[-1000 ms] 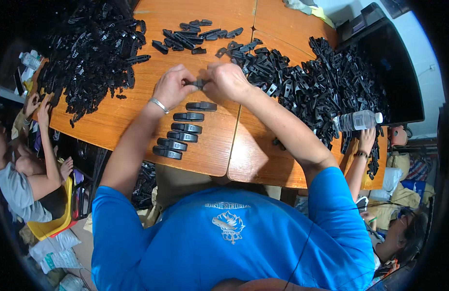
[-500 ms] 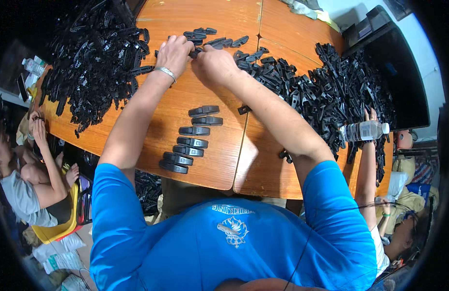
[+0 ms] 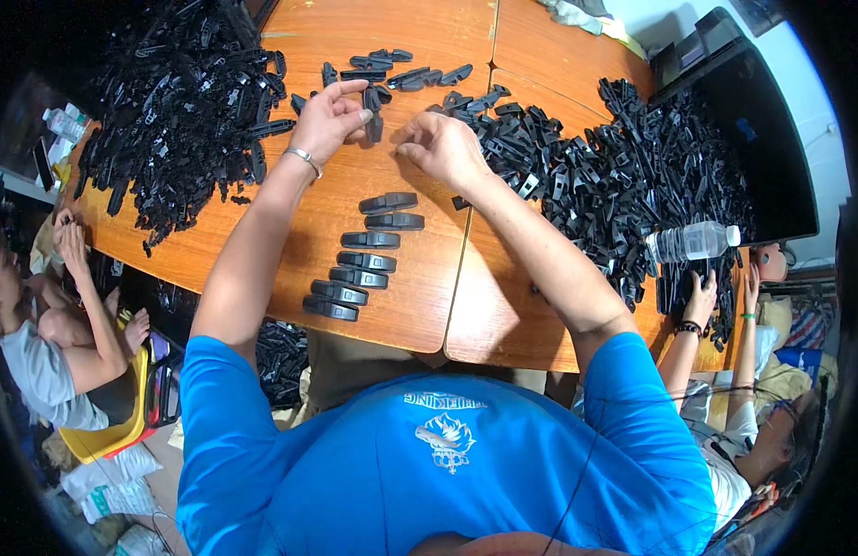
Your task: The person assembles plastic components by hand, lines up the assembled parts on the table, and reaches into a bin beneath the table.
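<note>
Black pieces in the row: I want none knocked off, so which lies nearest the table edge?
The lowest black piece, at the row's left end; the others lie farther up the table.

I am wearing a bright blue shirt with a silvery emblem. A silver bracelet is gleaming by my left hand, where a black part is showing; the table is displaying orange-brown wood grain.

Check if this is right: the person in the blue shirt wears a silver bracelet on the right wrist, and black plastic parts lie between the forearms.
One mistake: the head view shows the silver bracelet on the left wrist, not the right. The rest stands.
</note>
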`<state>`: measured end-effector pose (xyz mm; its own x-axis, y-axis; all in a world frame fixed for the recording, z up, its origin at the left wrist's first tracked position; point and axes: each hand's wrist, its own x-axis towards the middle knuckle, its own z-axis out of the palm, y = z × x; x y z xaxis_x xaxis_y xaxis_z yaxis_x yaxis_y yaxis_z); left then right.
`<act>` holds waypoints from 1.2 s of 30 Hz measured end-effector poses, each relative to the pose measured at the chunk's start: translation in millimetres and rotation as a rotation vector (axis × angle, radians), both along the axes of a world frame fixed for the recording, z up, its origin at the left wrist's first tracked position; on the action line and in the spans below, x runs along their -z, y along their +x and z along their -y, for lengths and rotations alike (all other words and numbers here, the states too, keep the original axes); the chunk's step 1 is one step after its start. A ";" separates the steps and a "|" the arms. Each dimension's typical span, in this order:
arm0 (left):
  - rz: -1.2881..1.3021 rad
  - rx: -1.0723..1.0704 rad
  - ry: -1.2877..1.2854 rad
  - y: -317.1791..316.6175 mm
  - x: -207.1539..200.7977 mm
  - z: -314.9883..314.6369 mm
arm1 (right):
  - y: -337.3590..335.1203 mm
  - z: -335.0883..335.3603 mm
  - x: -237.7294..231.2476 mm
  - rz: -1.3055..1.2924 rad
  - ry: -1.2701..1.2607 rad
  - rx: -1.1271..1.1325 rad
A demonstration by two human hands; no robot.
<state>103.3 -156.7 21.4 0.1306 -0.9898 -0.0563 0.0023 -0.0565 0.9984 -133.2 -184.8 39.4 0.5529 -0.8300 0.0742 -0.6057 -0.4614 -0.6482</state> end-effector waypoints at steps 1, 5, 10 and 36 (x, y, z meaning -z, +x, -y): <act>0.002 -0.002 -0.001 2.9 3.2 -3.1 | -2.3 -1.7 0.6 0.002 -0.001 -0.002; -0.006 0.099 0.035 1.1 9.9 -12.9 | -6.6 -9.0 2.8 -0.156 -0.257 -0.098; 0.280 0.232 0.099 -4.3 3.6 -9.0 | -3.2 -10.3 -1.1 -0.353 -0.312 -0.110; 0.820 -0.030 -0.310 -20.1 27.3 -58.4 | -6.1 5.8 6.7 -0.106 -0.363 -0.167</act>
<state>83.2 -98.4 -5.9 0.0380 -0.9405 0.3377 -0.7258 0.2063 0.6563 -139.3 -190.7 32.7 0.6981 -0.6586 0.2809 -0.5580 -0.7462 -0.3629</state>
